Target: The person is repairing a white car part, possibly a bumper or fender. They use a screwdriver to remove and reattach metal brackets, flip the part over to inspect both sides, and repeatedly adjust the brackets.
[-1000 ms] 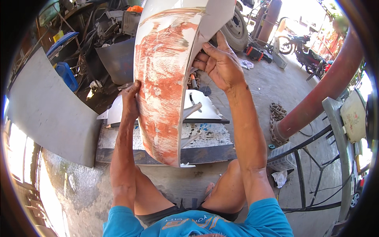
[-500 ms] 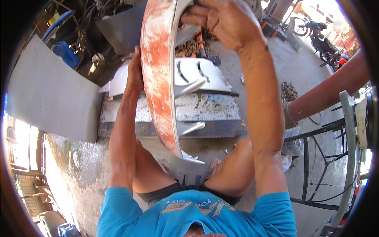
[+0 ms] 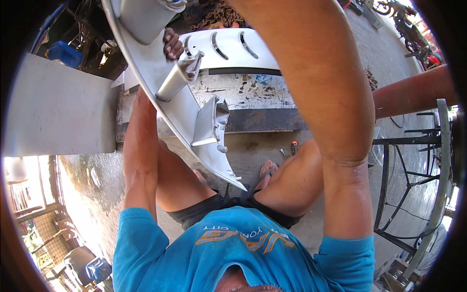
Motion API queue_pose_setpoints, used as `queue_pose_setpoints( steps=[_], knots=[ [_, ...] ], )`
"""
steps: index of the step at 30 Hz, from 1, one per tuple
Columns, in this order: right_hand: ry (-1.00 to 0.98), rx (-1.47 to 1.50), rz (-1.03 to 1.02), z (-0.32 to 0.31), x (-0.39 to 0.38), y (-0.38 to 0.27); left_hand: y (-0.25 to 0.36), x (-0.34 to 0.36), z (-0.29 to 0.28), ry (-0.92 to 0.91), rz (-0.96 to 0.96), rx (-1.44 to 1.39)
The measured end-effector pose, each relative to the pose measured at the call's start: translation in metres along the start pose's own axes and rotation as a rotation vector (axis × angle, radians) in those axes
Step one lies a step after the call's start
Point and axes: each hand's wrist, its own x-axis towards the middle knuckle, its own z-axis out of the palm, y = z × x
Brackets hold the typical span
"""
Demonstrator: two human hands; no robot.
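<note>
A long curved vehicle body panel (image 3: 180, 117) slants from the top left toward my lap, its silver-grey inner side with hollow brackets facing me. My left hand (image 3: 172, 45) grips it, fingers wrapped round to the inner side; the rest of that hand is behind the panel. My right forearm (image 3: 316, 78) reaches up past the top edge, so the right hand is out of sight, and whether it touches the panel cannot be seen. Beyond, a white slotted panel (image 3: 226, 51) lies on a paint-spattered bench (image 3: 243, 95).
At the left stands a large flat grey panel (image 3: 63, 107), with a blue jug (image 3: 64, 53) behind it. A red pipe (image 3: 411, 91) and a black metal frame (image 3: 406, 185) are on the right. An orange-handled tool (image 3: 294, 148) lies on the floor near my foot.
The curved panel has turned from its red-and-white sanded outer face to its silver-grey inner side, its upper part swinging left. My right arm has risen, taking its hand out of view.
</note>
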Motion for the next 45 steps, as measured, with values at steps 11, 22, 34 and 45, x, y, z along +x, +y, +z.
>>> queue_pose_setpoints(
  steps=[11, 22, 34, 45],
  knots=[
    [0.044, -0.121, 0.072, 0.013, -0.006, -0.021, 0.002, 0.012, -0.020, -0.159, 0.103, -0.073],
    [0.244, -0.143, 0.251, -0.036, -0.050, 0.033, 0.001, 0.015, 0.022, -0.091, 0.193, -0.079],
    [0.134, -0.731, 0.971, -0.098, -0.164, 0.161, -0.007, 0.016, 0.018, -0.139, 0.218, -0.125],
    [0.226, 0.098, 1.478, -0.091, -0.216, 0.172, -0.010, 0.025, 0.025, -0.236, 0.282, -0.190]
  ],
)
